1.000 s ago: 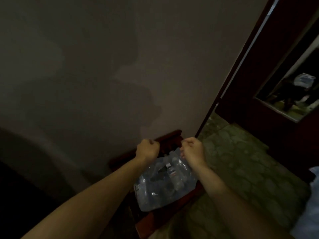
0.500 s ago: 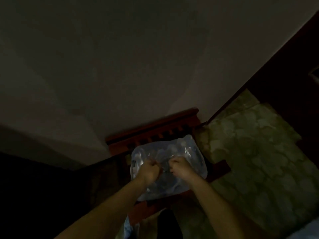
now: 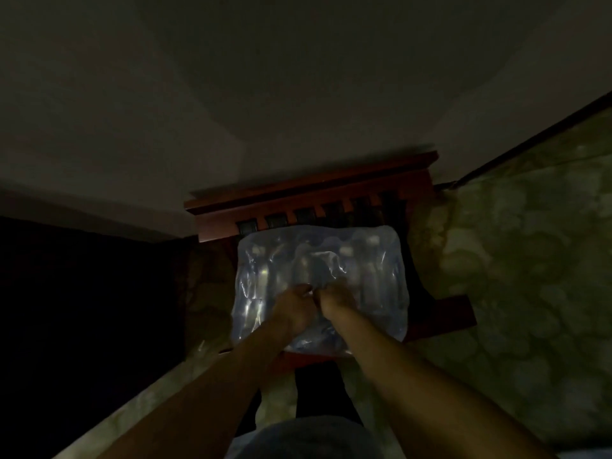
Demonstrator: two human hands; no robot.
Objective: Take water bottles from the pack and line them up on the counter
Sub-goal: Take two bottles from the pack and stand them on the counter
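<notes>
In the head view both hands meet on top of the pack (image 3: 319,276), knuckles almost touching. The left hand (image 3: 293,308) has its fingers curled into the plastic wrap near the middle, and the right hand (image 3: 336,301) pinches the same wrap just beside it. Both forearms reach in from the lower edge and cover the pack's near side.

The pack lies on a dark red wooden chair (image 3: 311,197), whose slatted back stands against a pale wall (image 3: 298,77). Part of the seat shows at the right of the pack. The floor (image 3: 513,260) around the chair is mottled green stone. A black mass fills the left of the frame; what it is cannot be made out. At the bottom edge a grey-blue garment shows, cut off by the frame.

The pack is a clear, bluish shrink-wrapped bundle, rounded at the corners, with bright glints on its left part. Bottles (image 3: 346,251) show through it only as dim upright shapes with pale caps near the far edge; their number cannot be counted in the low light and blur.
</notes>
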